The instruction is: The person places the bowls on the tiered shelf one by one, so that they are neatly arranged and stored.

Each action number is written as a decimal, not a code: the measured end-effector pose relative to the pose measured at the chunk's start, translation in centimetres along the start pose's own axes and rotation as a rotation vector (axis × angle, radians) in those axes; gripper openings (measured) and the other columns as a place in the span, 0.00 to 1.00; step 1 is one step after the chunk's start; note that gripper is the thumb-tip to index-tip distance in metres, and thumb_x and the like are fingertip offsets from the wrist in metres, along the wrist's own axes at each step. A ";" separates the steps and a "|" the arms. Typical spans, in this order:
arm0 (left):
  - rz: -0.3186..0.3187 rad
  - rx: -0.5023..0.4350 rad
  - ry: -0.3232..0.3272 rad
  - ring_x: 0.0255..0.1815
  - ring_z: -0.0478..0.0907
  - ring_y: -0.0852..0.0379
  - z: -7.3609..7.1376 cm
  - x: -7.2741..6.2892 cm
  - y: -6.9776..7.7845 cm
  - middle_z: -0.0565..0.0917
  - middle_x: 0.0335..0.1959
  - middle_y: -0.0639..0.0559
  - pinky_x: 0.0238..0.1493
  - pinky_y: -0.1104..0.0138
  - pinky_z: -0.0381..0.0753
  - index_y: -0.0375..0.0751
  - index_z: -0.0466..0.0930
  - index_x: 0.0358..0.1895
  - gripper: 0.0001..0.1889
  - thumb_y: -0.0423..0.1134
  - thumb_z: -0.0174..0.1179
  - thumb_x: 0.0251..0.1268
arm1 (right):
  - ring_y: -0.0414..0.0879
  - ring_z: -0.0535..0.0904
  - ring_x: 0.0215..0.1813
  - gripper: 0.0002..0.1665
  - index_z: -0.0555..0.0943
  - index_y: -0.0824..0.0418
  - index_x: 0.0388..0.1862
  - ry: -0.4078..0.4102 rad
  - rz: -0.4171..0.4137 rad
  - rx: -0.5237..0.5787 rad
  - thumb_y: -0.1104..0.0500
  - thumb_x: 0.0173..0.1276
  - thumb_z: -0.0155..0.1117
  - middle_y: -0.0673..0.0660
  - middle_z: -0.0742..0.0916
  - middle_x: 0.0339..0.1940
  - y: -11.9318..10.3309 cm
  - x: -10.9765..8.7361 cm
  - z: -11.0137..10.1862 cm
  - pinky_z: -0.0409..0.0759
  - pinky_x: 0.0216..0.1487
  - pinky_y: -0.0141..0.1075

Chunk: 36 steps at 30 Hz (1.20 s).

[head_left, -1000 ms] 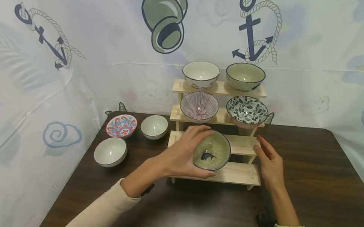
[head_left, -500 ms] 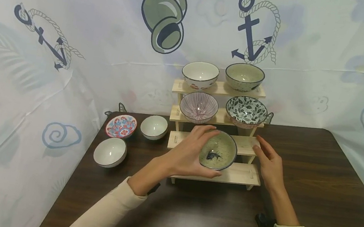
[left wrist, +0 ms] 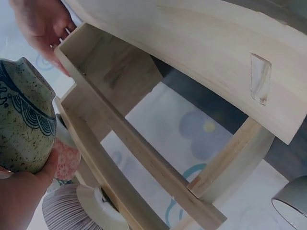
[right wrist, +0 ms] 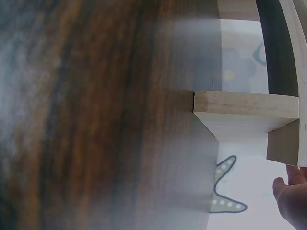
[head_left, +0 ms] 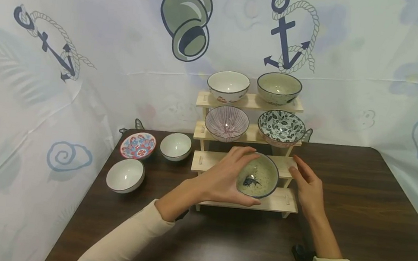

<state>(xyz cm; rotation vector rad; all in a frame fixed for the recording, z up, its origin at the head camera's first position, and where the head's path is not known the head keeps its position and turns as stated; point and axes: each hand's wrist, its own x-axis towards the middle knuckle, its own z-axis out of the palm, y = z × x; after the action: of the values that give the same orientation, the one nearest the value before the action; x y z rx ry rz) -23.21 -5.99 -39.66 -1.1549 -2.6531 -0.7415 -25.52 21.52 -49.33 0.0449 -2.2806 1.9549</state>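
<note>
In the head view, my left hand (head_left: 228, 177) grips a speckled green-grey bowl (head_left: 264, 176), fingers over its far rim and thumb along the near side. The bowl is tilted toward me, showing a dark blue fish-like mark inside, in front of the third tier from the top of a wooden display stand (head_left: 209, 160). Blue wave patterns show on the outside of this bowl (left wrist: 29, 129) in the left wrist view. My right hand (head_left: 309, 188) holds the right end of that third tier between thumb and fingers; the fingertips (right wrist: 279, 184) are partly hidden in the right wrist view.
On the upper tiers sit a white bowl (head_left: 228, 85), a green bowl (head_left: 279, 87), a purple-striped bowl (head_left: 227, 123) and a leaf-patterned bowl (head_left: 282, 125). Left of the stand, a red-and-blue bowl (head_left: 138, 145) and two white bowls (head_left: 175, 146) stand on the dark table (head_left: 361, 201).
My left hand has carried the speckled bowl to the right along the front of the stand, toward my right hand. My right hand stays at the tier's end.
</note>
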 end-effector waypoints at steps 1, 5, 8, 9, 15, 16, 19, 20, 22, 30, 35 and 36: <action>0.001 0.002 -0.002 0.77 0.60 0.54 0.1 0.1 0.0 0.64 0.78 0.49 0.74 0.55 0.72 0.46 0.64 0.78 0.57 0.66 0.77 0.43 | 0.51 0.60 0.84 0.35 0.68 0.52 0.80 0.000 -0.001 -0.001 0.44 0.79 0.60 0.52 0.69 0.82 0.0 0.0 0.0 0.69 0.64 0.14; 0.003 0.013 -0.019 0.78 0.60 0.53 0.4 0.5 -0.2 0.63 0.78 0.49 0.74 0.55 0.72 0.46 0.63 0.78 0.57 0.67 0.77 0.44 | 0.51 0.60 0.84 0.36 0.67 0.53 0.80 0.002 -0.006 -0.016 0.44 0.79 0.59 0.53 0.69 0.82 0.0 0.0 0.0 0.68 0.65 0.14; 0.011 0.025 -0.030 0.78 0.60 0.52 0.5 0.8 -0.3 0.63 0.78 0.48 0.75 0.55 0.72 0.46 0.64 0.78 0.57 0.67 0.76 0.44 | 0.51 0.60 0.84 0.36 0.67 0.53 0.81 0.005 -0.003 -0.025 0.43 0.79 0.59 0.52 0.69 0.82 -0.1 -0.1 0.1 0.69 0.65 0.15; 0.014 0.029 -0.034 0.78 0.59 0.51 0.6 0.9 -0.4 0.63 0.79 0.47 0.75 0.55 0.72 0.46 0.64 0.78 0.57 0.67 0.76 0.45 | 0.51 0.60 0.84 0.37 0.67 0.53 0.81 0.006 -0.003 -0.028 0.43 0.79 0.59 0.52 0.69 0.82 0.0 -0.1 0.1 0.69 0.66 0.16; 0.022 0.032 -0.032 0.78 0.60 0.52 1.3 1.7 -0.7 0.63 0.79 0.47 0.74 0.56 0.72 0.46 0.65 0.77 0.55 0.69 0.75 0.45 | 0.50 0.59 0.85 0.36 0.66 0.51 0.81 0.000 0.001 -0.025 0.42 0.79 0.59 0.52 0.68 0.83 0.0 -0.1 0.0 0.68 0.67 0.16; 0.023 0.032 -0.030 0.78 0.60 0.51 1.4 1.8 -0.7 0.63 0.79 0.47 0.74 0.56 0.73 0.46 0.66 0.76 0.55 0.69 0.75 0.45 | 0.50 0.59 0.85 0.36 0.66 0.51 0.81 -0.003 0.003 -0.024 0.42 0.79 0.59 0.52 0.68 0.83 0.0 -0.1 0.0 0.68 0.71 0.20; 0.028 0.033 -0.021 0.76 0.61 0.51 1.8 2.3 -0.8 0.64 0.78 0.47 0.73 0.56 0.73 0.46 0.67 0.75 0.54 0.69 0.75 0.46 | 0.50 0.58 0.85 0.38 0.66 0.52 0.81 -0.007 0.009 -0.019 0.42 0.79 0.59 0.52 0.67 0.83 -0.1 -0.1 -0.1 0.65 0.80 0.37; 0.028 0.034 -0.017 0.76 0.62 0.51 1.9 2.5 -0.8 0.64 0.78 0.47 0.73 0.57 0.73 0.46 0.67 0.75 0.54 0.69 0.75 0.46 | 0.51 0.58 0.85 0.38 0.65 0.52 0.82 -0.010 0.012 -0.020 0.41 0.79 0.59 0.51 0.67 0.83 -0.1 -0.1 -0.1 0.64 0.81 0.44; 0.026 0.032 -0.009 0.75 0.62 0.51 2.0 2.7 -0.9 0.65 0.77 0.47 0.73 0.57 0.73 0.46 0.68 0.75 0.53 0.68 0.76 0.45 | 0.51 0.58 0.85 0.38 0.65 0.51 0.82 -0.013 0.016 -0.021 0.41 0.79 0.59 0.51 0.67 0.84 -0.1 0.0 -0.1 0.61 0.81 0.57; 0.001 0.054 0.016 0.75 0.63 0.49 2.7 3.9 -1.0 0.68 0.74 0.45 0.75 0.58 0.70 0.43 0.70 0.73 0.53 0.68 0.77 0.45 | 0.50 0.59 0.85 0.37 0.66 0.50 0.82 -0.001 0.020 -0.040 0.40 0.79 0.58 0.51 0.67 0.83 -0.3 -0.1 0.0 0.63 0.80 0.54; -0.044 0.065 0.008 0.75 0.64 0.50 2.8 4.5 -0.9 0.69 0.74 0.45 0.74 0.58 0.71 0.42 0.69 0.74 0.54 0.69 0.75 0.46 | 0.50 0.59 0.85 0.37 0.66 0.53 0.81 -0.001 0.008 -0.045 0.41 0.80 0.57 0.52 0.68 0.83 -0.2 -0.1 0.0 0.69 0.75 0.29; -0.051 0.060 0.007 0.74 0.65 0.50 2.9 4.6 -0.8 0.69 0.74 0.45 0.73 0.58 0.72 0.41 0.69 0.74 0.54 0.69 0.75 0.46 | 0.50 0.59 0.85 0.37 0.66 0.53 0.81 -0.003 0.004 -0.042 0.42 0.80 0.57 0.52 0.68 0.83 -0.2 -0.1 0.0 0.69 0.71 0.23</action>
<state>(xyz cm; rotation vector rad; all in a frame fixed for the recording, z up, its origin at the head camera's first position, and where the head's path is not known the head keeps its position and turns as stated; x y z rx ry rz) -26.84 -2.04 -40.93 -1.0710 -2.6888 -0.6675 -25.39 21.50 -49.13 0.0385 -2.3241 1.9095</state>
